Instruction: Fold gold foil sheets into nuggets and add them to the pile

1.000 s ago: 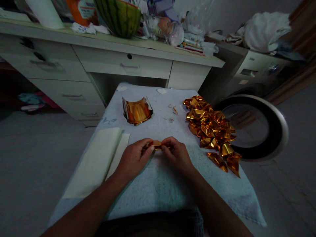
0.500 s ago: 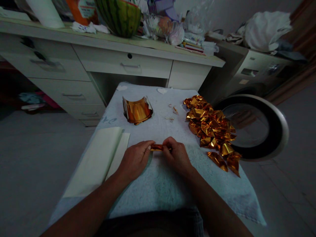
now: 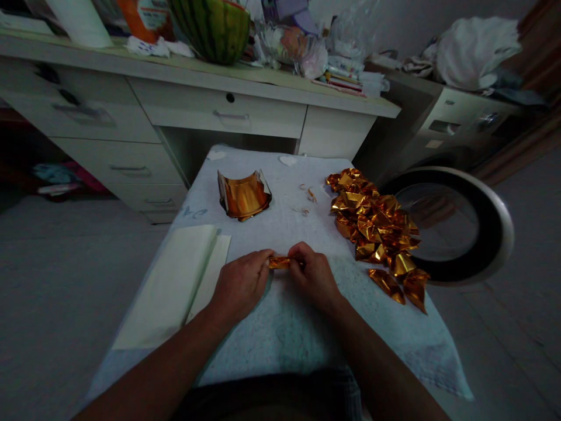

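A narrow roll of shiny gold foil paper (image 3: pixel 279 263) stretches between my two hands, low over the cloth-covered table. My left hand (image 3: pixel 245 280) pinches its left end, and my right hand (image 3: pixel 312 273) closes on the right end; the fingers hide both tips. Beyond my hands, to the left, a curved stack of gold foil sheets (image 3: pixel 244 196) rests on the cloth. Folded gold foil pieces (image 3: pixel 377 219) lie heaped on the right. By my left forearm are pale paper sheets (image 3: pixel 169 286), lying flat.
A pale blue cloth (image 3: pixel 272 345) covers the table, with small scraps (image 3: pixel 311 196) on it. Behind stands a white drawer desk (image 3: pixel 263 117) bearing a cut watermelon (image 3: pixel 213 29) and plastic bags. A washing machine's open round door (image 3: pixel 495 228) reaches beside the table's right edge.
The foil roll between my fingers has turned slightly and catches more light, looking a little more crumpled. Both hands stay in nearly the same place.
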A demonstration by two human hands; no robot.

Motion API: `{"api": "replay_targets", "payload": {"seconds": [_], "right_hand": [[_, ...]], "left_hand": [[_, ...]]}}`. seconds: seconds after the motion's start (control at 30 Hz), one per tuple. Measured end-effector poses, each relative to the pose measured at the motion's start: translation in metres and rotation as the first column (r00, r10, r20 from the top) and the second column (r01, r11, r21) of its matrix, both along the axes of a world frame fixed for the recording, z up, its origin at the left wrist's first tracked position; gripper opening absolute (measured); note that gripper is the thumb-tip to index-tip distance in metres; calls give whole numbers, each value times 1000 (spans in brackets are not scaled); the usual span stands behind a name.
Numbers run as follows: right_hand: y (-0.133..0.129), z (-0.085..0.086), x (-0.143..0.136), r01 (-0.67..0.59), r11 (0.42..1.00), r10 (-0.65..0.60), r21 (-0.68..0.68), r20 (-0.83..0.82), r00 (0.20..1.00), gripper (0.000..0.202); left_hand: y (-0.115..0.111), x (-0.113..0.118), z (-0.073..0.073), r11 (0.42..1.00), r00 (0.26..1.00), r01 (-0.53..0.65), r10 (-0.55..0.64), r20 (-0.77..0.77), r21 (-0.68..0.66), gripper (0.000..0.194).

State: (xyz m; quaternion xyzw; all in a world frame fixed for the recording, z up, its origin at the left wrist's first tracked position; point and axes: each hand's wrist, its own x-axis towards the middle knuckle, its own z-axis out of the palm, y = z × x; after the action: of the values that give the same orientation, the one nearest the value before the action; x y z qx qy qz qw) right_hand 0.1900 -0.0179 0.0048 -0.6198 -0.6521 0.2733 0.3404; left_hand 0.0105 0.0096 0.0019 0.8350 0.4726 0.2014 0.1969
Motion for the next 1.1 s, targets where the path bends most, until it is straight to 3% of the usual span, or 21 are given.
{"api": "replay_targets", "payload": {"seconds": [0.3,0.53,0.9,1.1], "right_hand": [[1,-2,-2,42,999,-42,1,56,998,7],[0,3,-1,41,999,-41,2,106,994,11],[-3,-1,-8,-17,1000,16,9,152,988,9],[-4,-1,-7,-30,998,22,52,141,990,9]], "left_hand": [[-1,0,3,998,999,-14,11,-53,-58,34],[-1,0,-3,999,999,46,-46,13,-11,37],[-1,2,7,997,983,-80,78,-165,-3,32],[0,0,1,999,994,-46,46,-101,0,30]]}}
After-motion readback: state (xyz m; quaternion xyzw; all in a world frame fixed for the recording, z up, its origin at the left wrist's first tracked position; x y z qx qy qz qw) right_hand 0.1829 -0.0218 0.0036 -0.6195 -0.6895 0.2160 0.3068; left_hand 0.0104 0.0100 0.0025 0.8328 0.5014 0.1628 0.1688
